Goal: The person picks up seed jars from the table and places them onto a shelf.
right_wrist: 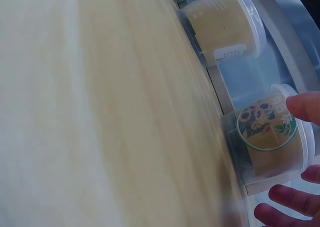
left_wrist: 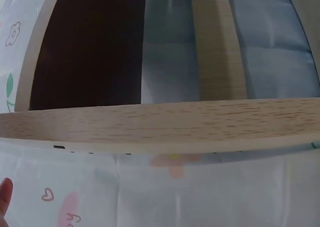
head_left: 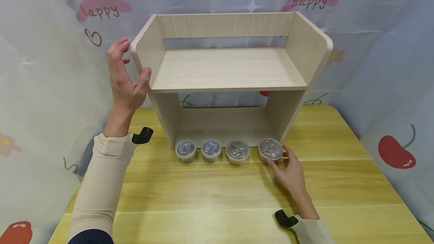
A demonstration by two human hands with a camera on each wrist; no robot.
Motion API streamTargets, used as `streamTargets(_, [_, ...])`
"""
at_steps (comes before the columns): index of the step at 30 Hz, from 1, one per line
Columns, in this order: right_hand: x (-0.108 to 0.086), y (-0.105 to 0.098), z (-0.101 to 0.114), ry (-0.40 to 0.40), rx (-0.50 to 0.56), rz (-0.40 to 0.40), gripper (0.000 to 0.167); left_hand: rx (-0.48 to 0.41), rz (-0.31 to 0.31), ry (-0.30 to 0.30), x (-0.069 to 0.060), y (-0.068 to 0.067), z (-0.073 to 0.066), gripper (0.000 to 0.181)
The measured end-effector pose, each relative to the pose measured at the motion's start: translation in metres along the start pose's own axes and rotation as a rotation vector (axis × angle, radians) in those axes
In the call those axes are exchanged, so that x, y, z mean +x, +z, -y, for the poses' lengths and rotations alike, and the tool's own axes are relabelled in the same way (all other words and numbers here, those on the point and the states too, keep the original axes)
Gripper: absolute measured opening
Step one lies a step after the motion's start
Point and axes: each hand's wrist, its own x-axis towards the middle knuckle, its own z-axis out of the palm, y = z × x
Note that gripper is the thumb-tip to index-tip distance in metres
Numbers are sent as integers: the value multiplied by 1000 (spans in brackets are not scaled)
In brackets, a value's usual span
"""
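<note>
Wood-grain table (head_left: 203, 199): right hand (head_left: 292, 172), half-spread, loosely grips rightmost plastic tub (right_wrist: 270, 144) between thumb and fingers; left hand (head_left: 124, 76) splayed, empty beside shelf unit (head_left: 230, 69); rim-only hold could pop the lid (head_left: 271, 147).

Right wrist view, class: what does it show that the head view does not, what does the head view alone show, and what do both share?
Only the right wrist view: the printed picture on the side of the right-end tub and the white label on the neighbouring tub.
Only the head view: the left hand, red cherries and the lettering "happy".
Both: the right hand at the right-end tub, the neighbouring tub and the tabletop.
</note>
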Motion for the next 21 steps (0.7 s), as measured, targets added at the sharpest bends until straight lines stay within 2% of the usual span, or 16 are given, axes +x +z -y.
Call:
streamTargets(16, [2,3,-6,11,45,37,78,9,95,15,9,-1,2,62])
streamTargets(21, [2,4,-7,22,69,39,82,-12,97,10,10,-1,2,58])
